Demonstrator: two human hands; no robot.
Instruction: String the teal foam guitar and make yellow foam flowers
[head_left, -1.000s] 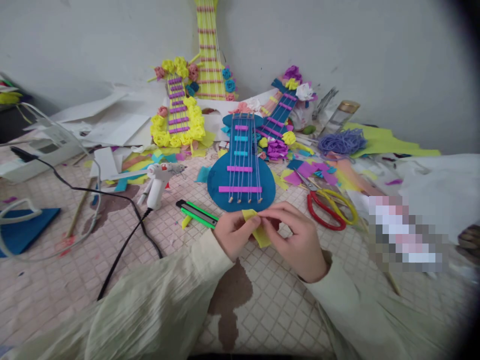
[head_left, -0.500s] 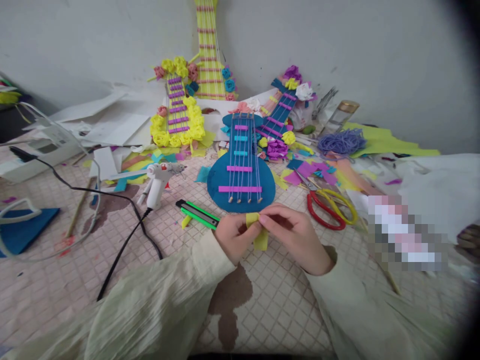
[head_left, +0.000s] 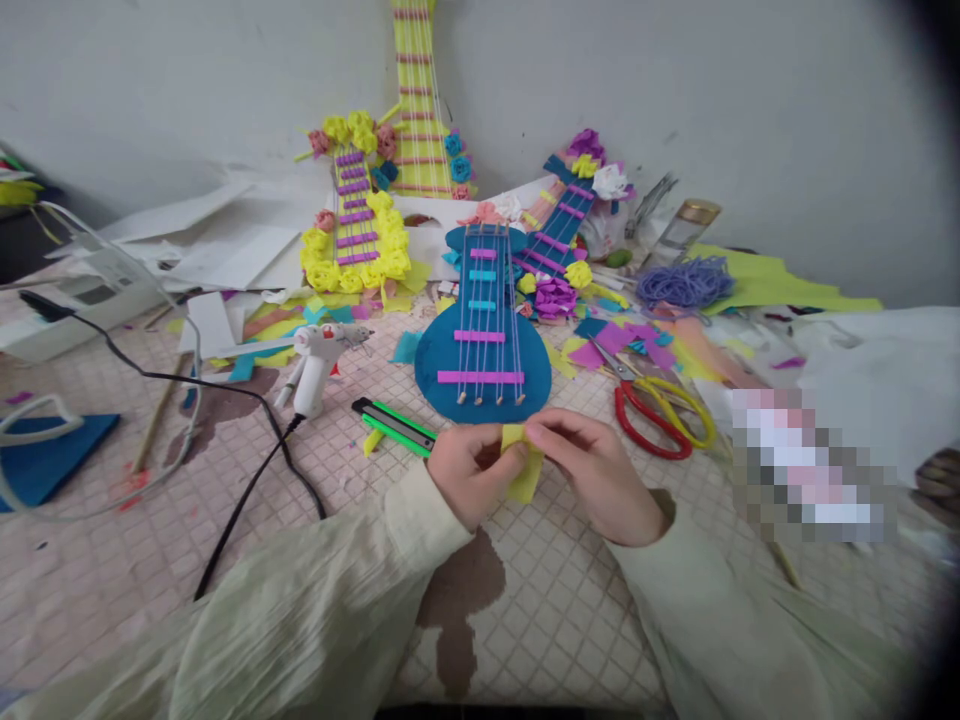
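Both hands pinch a small strip of yellow crepe paper [head_left: 524,481] just in front of a blue paper guitar [head_left: 482,345]. My left hand [head_left: 471,478] grips the strip's left side between thumb and fingers. From the right, my right hand [head_left: 592,470] holds its upper edge with thumb and forefinger, the lower end hanging down between the hands. The guitar lies flat with pink and light-blue bars and pale strings. Close to my left hand rests a green utility knife [head_left: 396,428], and right of my right hand lie scissors [head_left: 664,415] with red and yellow handles.
A white glue gun [head_left: 315,372] with a black cord stands at left. Decorated paper guitars, including a yellow-edged one [head_left: 354,220], line the wall. Purple yarn [head_left: 684,284], a glass jar [head_left: 686,230] and paper scraps [head_left: 622,345] lie behind the scissors.
The yellow paper has shifted slightly to the right between the fingers, and more of its upper part is uncovered. Both hands stay in nearly the same place.
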